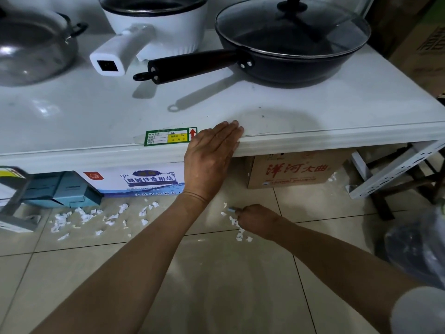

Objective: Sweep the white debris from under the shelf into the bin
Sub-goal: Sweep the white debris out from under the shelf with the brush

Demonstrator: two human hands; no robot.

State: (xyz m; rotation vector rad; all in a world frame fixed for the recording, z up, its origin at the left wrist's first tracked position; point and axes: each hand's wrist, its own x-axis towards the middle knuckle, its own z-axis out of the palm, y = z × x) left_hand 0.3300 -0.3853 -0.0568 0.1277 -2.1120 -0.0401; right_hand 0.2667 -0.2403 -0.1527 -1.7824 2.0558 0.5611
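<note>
White paper scraps [84, 216] lie scattered on the tiled floor along the front of the low white shelf [313, 141]. A smaller trail of scraps [239, 233] lies by my right hand. My left hand [212, 155] rests flat over the shelf's front edge, fingers together, holding nothing. My right hand [257, 219] is down at the floor among the scraps, fingers curled around a small pale-blue piece [232, 209] that sticks out to the left. A dark, bag-lined bin [414, 251] shows partly at the right edge.
Under the shelf stand blue boxes [65, 189], a white salt carton [144, 182] and a brown carton [296, 172]. On top sit a steel pot [31, 44], a white electric pot [154, 20] and a black lidded pan [289, 44]. A white shelf leg [395, 169] and dark stool legs [385, 206] stand at right.
</note>
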